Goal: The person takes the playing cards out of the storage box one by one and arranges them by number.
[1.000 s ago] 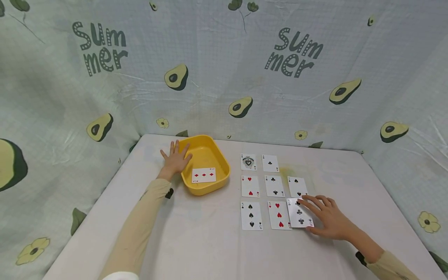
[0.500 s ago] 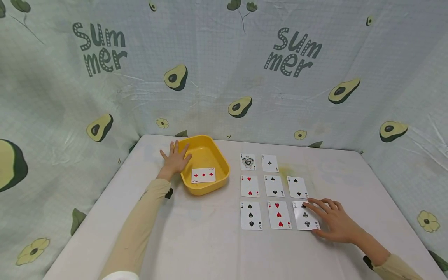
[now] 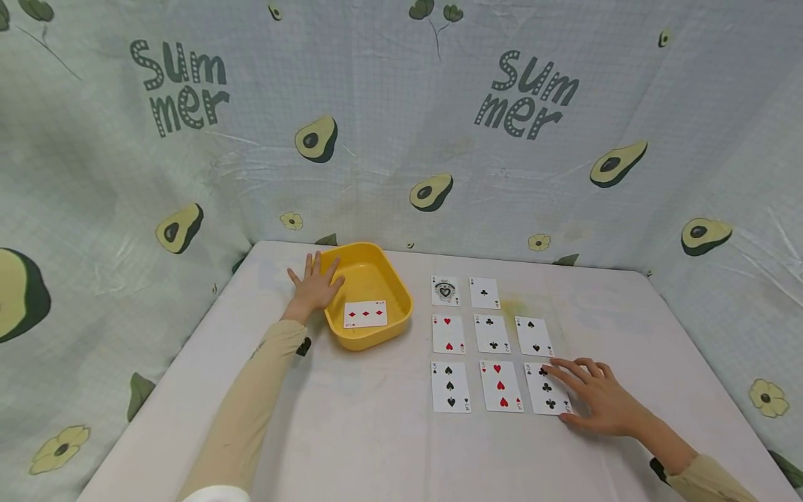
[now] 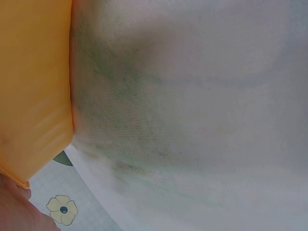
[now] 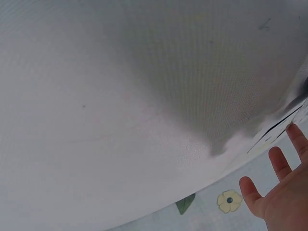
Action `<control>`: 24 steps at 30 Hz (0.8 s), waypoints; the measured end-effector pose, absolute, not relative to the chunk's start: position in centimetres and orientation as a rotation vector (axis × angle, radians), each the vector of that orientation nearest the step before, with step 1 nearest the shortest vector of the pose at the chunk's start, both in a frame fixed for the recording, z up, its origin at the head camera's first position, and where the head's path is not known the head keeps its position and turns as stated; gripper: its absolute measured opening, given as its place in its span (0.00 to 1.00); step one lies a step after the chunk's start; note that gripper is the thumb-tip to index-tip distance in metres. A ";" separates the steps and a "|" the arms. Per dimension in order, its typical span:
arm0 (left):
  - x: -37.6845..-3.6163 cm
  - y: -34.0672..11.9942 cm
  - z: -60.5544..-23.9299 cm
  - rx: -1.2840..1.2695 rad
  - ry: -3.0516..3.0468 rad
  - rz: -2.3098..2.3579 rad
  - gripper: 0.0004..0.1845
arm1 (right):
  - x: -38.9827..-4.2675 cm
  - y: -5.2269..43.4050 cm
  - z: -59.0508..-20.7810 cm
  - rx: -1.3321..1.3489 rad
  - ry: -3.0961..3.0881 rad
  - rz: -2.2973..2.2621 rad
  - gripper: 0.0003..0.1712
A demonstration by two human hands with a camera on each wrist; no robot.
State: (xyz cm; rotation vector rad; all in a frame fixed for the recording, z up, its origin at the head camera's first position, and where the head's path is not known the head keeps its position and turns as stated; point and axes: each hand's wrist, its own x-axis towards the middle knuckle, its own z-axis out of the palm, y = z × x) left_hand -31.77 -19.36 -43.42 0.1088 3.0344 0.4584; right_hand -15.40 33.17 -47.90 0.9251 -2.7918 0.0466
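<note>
My right hand (image 3: 590, 394) lies flat with spread fingers on the right edge of a three of clubs (image 3: 546, 388), the last card in the near row beside a three of hearts (image 3: 500, 385) and a three of spades (image 3: 449, 386). In the right wrist view the fingers (image 5: 281, 163) show straight against the backdrop. My left hand (image 3: 316, 284) rests flat against the left rim of a yellow tray (image 3: 383, 333), which holds a three of diamonds (image 3: 365, 314). The left wrist view shows the tray's wall (image 4: 33, 91) close up.
Two more rows of face-up cards lie beyond the threes: twos (image 3: 492, 333) in the middle row, aces (image 3: 464, 291) farthest. The white table (image 3: 351, 432) is bounded by an avocado-print cloth backdrop (image 3: 401, 125) at the back and sides.
My right hand slid the three of clubs rightward and nearer, from overlapping the three of hearts into its own spot in the near row. The left hand stayed still.
</note>
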 end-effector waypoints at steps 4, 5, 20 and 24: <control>-31.8 -19.4 -43.4 0.115 3.038 0.461 0.31 | -15.4 33.3 -47.9 0.921 -2.798 0.024 0.44; -31.8 -19.4 -43.4 0.117 3.039 0.465 0.31 | -15.5 33.3 -47.9 0.918 -2.804 0.019 0.44; -32.1 -19.7 -43.7 0.100 3.031 0.457 0.31 | -16.6 32.2 -47.2 0.957 -2.768 0.102 0.43; -32.9 -20.2 -44.8 0.110 3.031 0.474 0.32 | -17.3 31.2 -46.7 0.981 -2.743 0.115 0.41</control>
